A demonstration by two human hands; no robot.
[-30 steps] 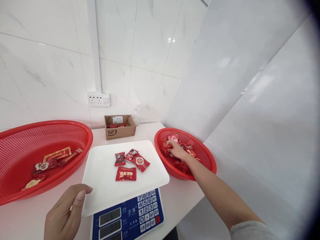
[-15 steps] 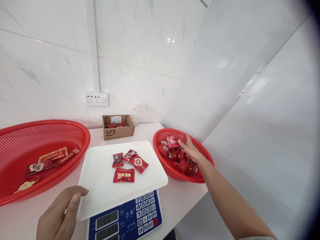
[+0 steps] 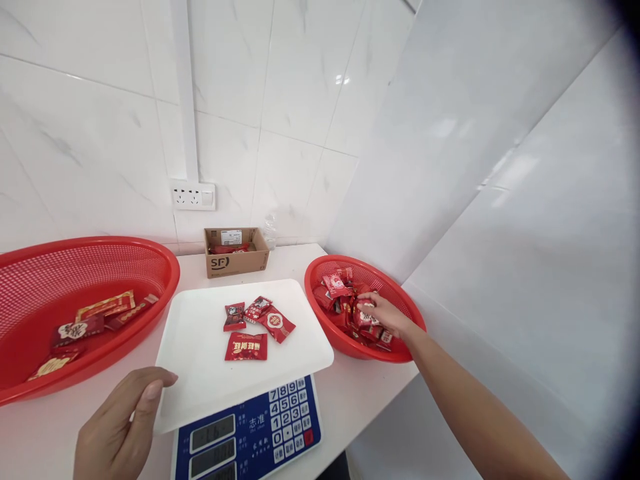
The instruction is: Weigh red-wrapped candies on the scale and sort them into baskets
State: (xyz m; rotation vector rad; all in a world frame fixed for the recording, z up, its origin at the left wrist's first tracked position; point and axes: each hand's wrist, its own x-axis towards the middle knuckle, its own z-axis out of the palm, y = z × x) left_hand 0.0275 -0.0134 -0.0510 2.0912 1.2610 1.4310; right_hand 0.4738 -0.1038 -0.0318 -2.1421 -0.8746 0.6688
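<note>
My left hand is at the near left edge of the white scale tray, thumb and forefinger closed together at the rim. On the tray lie several small red wrapped sweets, among them a flat packet with gold characters and one with a round pale label. My right hand reaches into the right red basket, its fingers curled at a red sweet packet with a white label. Part of that packet is hidden by the fingers. A pinker packet lies on the heap beside it.
Beneath the tray is a blue digital scale with keypad and displays. A larger red basket with several packets stands at left. Behind the tray, a cardboard box holds red packets, near the tiled wall and a socket.
My right hand has moved lower and nearer within the right basket, away from the upper packets, which now lie shifted. My left hand stays at the tray rim, and the sweets on the tray are unchanged.
</note>
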